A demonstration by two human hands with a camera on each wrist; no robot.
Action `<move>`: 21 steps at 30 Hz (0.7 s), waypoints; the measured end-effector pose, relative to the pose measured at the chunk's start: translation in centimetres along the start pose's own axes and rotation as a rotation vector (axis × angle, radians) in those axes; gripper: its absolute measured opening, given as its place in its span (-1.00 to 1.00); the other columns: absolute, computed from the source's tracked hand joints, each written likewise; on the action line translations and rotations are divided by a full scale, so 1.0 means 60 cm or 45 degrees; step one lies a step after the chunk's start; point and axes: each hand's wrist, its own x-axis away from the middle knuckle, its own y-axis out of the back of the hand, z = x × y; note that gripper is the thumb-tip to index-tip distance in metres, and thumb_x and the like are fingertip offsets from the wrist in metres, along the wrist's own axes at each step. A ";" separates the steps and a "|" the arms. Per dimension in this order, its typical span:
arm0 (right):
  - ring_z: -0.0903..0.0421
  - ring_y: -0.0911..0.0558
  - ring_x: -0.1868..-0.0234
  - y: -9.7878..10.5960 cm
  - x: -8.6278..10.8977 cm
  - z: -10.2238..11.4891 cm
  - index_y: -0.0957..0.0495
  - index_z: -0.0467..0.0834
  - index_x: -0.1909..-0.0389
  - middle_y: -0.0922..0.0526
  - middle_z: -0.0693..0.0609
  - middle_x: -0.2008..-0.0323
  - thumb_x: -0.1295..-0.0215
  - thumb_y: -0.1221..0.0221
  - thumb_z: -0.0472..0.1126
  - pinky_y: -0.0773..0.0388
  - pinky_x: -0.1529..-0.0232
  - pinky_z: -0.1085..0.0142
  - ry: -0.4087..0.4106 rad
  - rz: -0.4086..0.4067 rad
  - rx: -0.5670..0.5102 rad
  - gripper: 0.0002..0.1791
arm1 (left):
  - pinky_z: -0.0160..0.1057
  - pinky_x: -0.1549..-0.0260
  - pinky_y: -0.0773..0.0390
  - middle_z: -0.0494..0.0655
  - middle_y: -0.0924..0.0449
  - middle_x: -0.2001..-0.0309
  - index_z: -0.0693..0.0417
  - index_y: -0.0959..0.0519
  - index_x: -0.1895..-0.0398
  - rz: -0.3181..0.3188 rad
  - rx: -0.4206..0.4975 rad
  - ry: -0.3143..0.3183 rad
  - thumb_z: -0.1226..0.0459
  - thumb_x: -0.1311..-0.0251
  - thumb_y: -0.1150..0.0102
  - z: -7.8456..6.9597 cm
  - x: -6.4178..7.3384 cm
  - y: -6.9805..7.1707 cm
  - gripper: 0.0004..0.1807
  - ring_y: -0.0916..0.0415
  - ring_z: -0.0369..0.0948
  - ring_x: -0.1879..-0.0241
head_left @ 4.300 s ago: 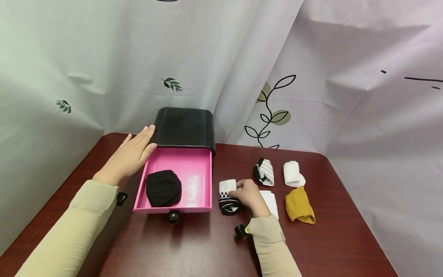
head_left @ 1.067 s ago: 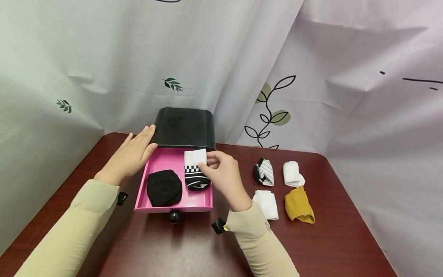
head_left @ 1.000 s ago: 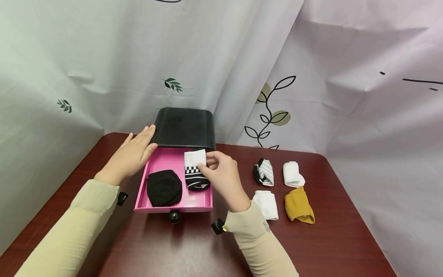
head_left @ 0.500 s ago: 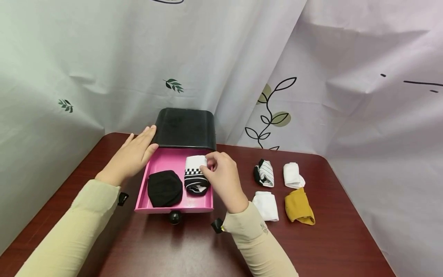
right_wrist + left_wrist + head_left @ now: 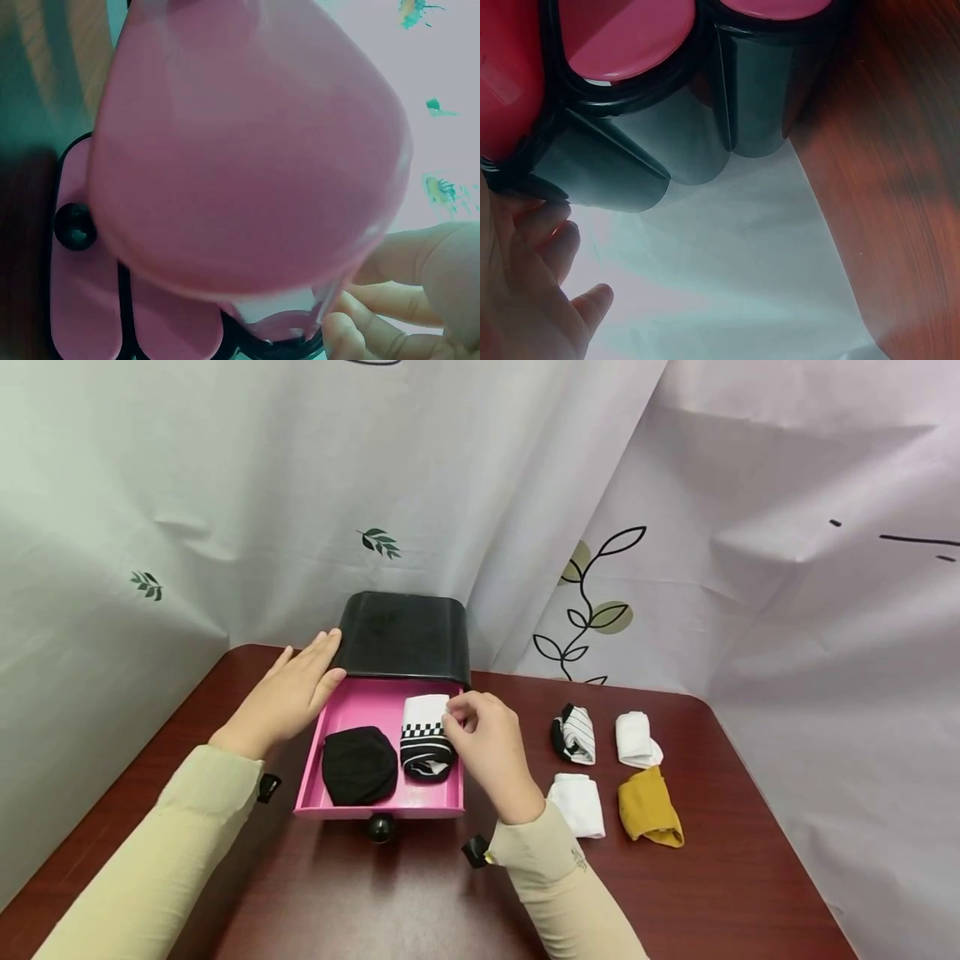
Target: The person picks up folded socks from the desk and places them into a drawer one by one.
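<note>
A pink drawer [image 5: 348,703] stands pulled out of a black cabinet [image 5: 405,635]. Inside it lie a folded black cloth [image 5: 358,767] on the left and a folded checkered black-and-white sock [image 5: 425,735] on the right. My right hand [image 5: 491,739] is at the drawer's right side, fingers loosely bent, fingertips right at the sock's edge. The right wrist view shows this hand's fingers [image 5: 390,300] beside the pink drawer front [image 5: 255,150]. My left hand [image 5: 285,697] rests with extended fingers against the cabinet's left side; the left wrist view shows it by the casing [image 5: 600,165].
To the right on the brown table [image 5: 720,877] lie a striped sock [image 5: 576,735], a white folded sock [image 5: 633,737], another white one [image 5: 577,806] and a mustard one [image 5: 648,807]. A black knob [image 5: 381,828] sticks out from the drawer front. A pale curtain [image 5: 300,485] hangs behind.
My right hand has carried the checkered sock from the table into the drawer, laid it beside the black cloth, then let go and shifted slightly right. The left hand has stayed put.
</note>
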 end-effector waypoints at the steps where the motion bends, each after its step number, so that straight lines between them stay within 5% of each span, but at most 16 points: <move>1: 0.09 -0.57 0.46 0.002 0.002 0.001 -0.72 -0.22 0.29 -0.66 0.01 0.43 -0.21 -0.35 -0.35 -0.52 0.40 0.35 -0.013 0.006 -0.024 -0.94 | 0.17 -0.52 0.31 0.14 0.11 -0.62 0.18 0.13 -0.64 0.003 -0.002 0.001 -0.07 -0.59 0.27 0.000 0.000 0.000 -0.22 0.19 0.07 -0.60; 9: 0.20 -0.58 0.47 0.031 0.023 0.016 -0.76 -0.14 0.24 -0.72 0.06 0.42 -0.29 -0.29 -0.28 -0.54 0.41 0.35 -0.126 0.081 -0.275 -0.90 | 0.18 -0.52 0.30 0.13 0.12 -0.62 0.18 0.13 -0.64 0.014 -0.006 -0.001 -0.08 -0.59 0.29 0.000 -0.002 -0.003 -0.22 0.20 0.05 -0.60; 21: 0.08 -0.65 0.51 0.058 0.083 0.038 -0.71 -0.27 0.18 -0.75 -0.05 0.39 -0.33 -0.25 -0.37 -0.59 0.47 0.40 -0.038 0.222 -0.595 -0.89 | 0.18 -0.52 0.31 0.14 0.12 -0.62 0.18 0.13 -0.64 0.006 0.000 0.007 -0.09 -0.58 0.30 0.001 -0.002 -0.002 -0.21 0.20 0.05 -0.60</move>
